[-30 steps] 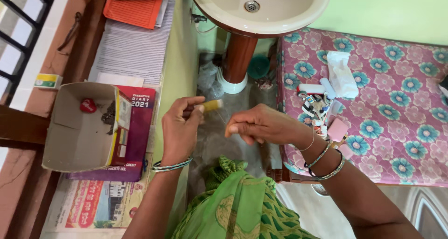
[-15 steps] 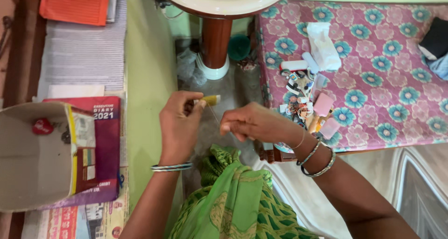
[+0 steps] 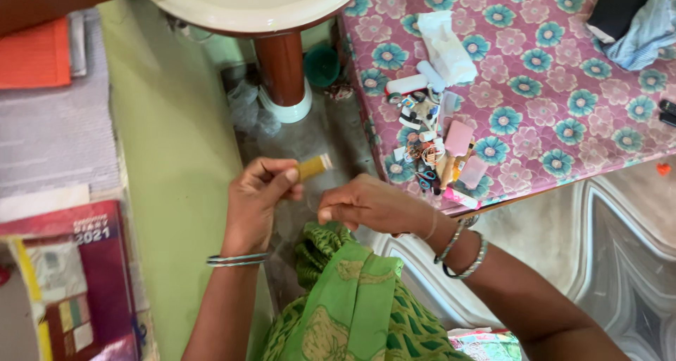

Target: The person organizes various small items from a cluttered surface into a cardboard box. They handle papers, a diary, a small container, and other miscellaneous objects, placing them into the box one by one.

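A: Where the ledge runs along the far left, what lies on it?

B: An orange folder (image 3: 35, 54) at the top, a grey ribbed mat (image 3: 56, 132) under it, and lower down a maroon diary (image 3: 98, 276) with a light patch of small coloured blocks on its cover.

A: And the hands?

B: The left hand (image 3: 257, 202) pinches a small yellow thread spool (image 3: 313, 166) between thumb and fingertips, above the grey floor and below the brown pedestal (image 3: 282, 69) of the cream basin (image 3: 246, 5). The right hand (image 3: 370, 204) is just beside it, fingers curled shut; a thin thread seems to run between the two, but I cannot tell what those fingers grip.

A: Further right?

B: A flowered pink cloth (image 3: 549, 86) carries a white crumpled bag (image 3: 447, 47), a white tube (image 3: 407, 84), a heap of small sewing bits (image 3: 426, 153) and two flat pink packets (image 3: 458, 137).
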